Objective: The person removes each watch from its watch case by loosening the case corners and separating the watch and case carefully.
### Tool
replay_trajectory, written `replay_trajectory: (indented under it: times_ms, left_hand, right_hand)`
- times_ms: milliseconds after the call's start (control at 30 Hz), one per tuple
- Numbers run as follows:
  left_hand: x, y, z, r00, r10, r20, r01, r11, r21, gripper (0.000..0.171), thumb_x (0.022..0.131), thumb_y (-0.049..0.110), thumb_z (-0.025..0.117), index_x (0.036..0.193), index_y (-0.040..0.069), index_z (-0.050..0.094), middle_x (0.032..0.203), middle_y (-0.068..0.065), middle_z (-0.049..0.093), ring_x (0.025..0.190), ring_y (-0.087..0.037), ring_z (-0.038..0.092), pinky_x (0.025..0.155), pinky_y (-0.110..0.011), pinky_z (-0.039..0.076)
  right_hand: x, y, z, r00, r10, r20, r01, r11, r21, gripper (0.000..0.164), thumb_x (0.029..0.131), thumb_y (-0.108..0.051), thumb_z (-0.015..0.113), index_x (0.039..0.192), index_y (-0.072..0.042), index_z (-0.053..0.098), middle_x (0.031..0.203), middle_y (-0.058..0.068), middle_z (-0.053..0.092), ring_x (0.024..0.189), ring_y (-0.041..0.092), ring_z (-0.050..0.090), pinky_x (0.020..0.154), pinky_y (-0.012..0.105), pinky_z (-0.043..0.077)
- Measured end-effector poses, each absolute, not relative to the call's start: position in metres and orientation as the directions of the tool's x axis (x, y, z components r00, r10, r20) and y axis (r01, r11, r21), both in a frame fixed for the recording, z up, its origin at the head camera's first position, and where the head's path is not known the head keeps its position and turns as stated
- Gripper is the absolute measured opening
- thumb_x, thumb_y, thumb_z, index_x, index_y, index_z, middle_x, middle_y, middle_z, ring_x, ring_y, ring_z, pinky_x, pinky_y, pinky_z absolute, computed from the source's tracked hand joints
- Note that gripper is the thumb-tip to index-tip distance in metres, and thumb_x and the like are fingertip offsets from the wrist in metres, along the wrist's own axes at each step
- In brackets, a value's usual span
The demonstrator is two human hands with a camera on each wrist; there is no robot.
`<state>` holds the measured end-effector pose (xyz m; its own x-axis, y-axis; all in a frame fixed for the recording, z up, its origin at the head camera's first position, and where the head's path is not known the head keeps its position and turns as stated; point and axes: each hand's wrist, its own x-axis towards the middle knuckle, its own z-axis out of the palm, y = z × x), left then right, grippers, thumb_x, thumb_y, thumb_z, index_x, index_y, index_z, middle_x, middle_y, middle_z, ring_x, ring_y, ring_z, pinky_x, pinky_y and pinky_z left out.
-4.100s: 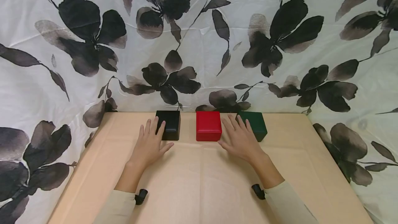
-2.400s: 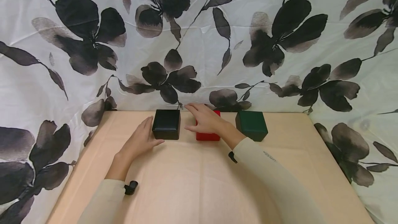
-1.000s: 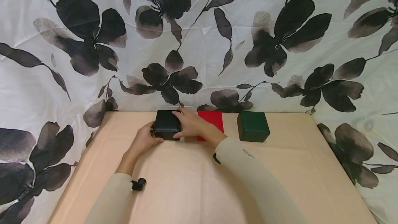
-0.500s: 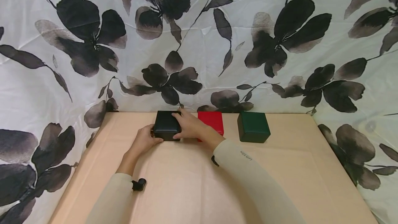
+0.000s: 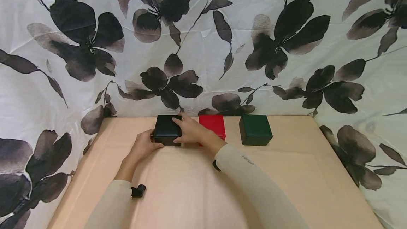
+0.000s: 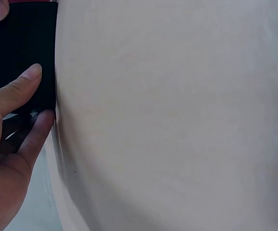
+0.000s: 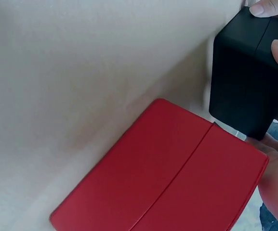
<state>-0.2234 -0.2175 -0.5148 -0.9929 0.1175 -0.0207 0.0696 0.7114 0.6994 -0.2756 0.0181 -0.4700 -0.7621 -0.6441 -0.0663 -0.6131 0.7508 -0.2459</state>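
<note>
In the head view, the black box sits at the far edge of the pale table, leftmost of three; the left hand holds its left side, fingers bent around it and only box-wide apart; the right hand grips its right side, thumb at the front and other fingers toward the back; the red box stands in the middle, partly covered by the right hand and forearm; the green box stands to the right, well apart from both hands; behind the table hangs a white cloth with dark flowers.

In the left wrist view, the left thumb lies on the black box's front face and another fingertip touches near its lower edge; a right-hand fingertip shows at the top corner.

In the right wrist view, both thumbs rest on the black box near its seam; the red box lies close by, its own seam visible.
</note>
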Motion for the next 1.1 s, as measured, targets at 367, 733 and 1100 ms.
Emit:
replay_trajectory:
  times_ms: [367,733,1100]
  left_hand:
    - [-0.229,-0.22,-0.506,-0.992,0.128,-0.006,0.088,0.714,0.694,0.063,0.08,0.013,0.09,0.133,-0.005,0.061,0.104,-0.015,0.073,0.085,-0.022,0.063,0.077,-0.034,0.052]
    - [-0.228,-0.219,-0.514,-0.992,0.129,0.007,0.096,0.706,0.701,0.056,0.076,0.012,0.092,0.124,-0.004,0.067,0.086,-0.009,0.069,0.076,-0.02,0.057,0.068,-0.028,0.046]
    - [-0.226,-0.217,-0.515,-0.993,0.122,-0.003,0.084,0.702,0.707,0.054,0.077,0.011,0.091,0.125,-0.002,0.068,0.102,-0.012,0.075,0.083,-0.021,0.059,0.074,-0.031,0.047]
  right_hand:
    - [-0.28,0.014,-0.464,-0.782,-0.62,-0.063,-0.592,0.771,-0.233,0.094,0.083,-0.057,0.078,0.159,-0.016,0.041,0.162,0.014,0.034,0.143,0.027,0.043,0.109,0.034,0.052]
    - [-0.278,0.017,-0.468,-0.786,-0.617,-0.042,-0.588,0.767,-0.256,0.091,0.082,-0.057,0.078,0.157,-0.016,0.046,0.159,0.016,0.04,0.14,0.028,0.046,0.109,0.036,0.053]
    - [-0.279,0.018,-0.468,-0.784,-0.619,-0.041,-0.587,0.762,-0.274,0.088,0.083,-0.056,0.076,0.155,-0.016,0.048,0.157,0.016,0.043,0.14,0.028,0.046,0.111,0.036,0.051]
